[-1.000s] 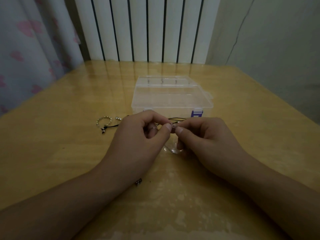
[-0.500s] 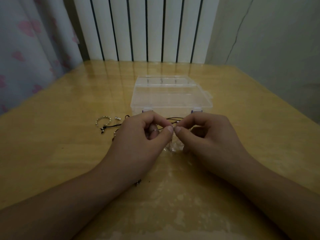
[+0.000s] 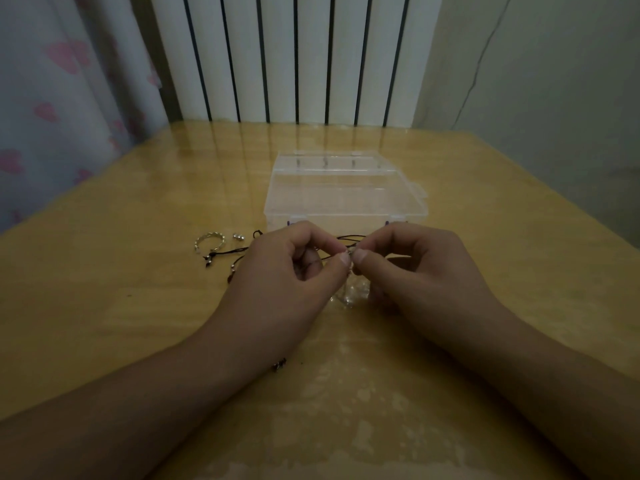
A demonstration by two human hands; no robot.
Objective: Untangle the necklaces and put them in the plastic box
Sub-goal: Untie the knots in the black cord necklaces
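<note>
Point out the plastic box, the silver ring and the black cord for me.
plastic box (image 3: 343,199), head view, on its closed clear lid.
silver ring (image 3: 209,241), head view, on its band.
black cord (image 3: 230,251), head view, left stretch on the table.

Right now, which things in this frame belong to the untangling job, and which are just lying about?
Job:
- left hand and right hand, both pinching the black cord necklace
- silver chain lying left of the hands
- closed plastic box behind the hands

Lying about:
- wooden table
- radiator
- heart-print curtain
</note>
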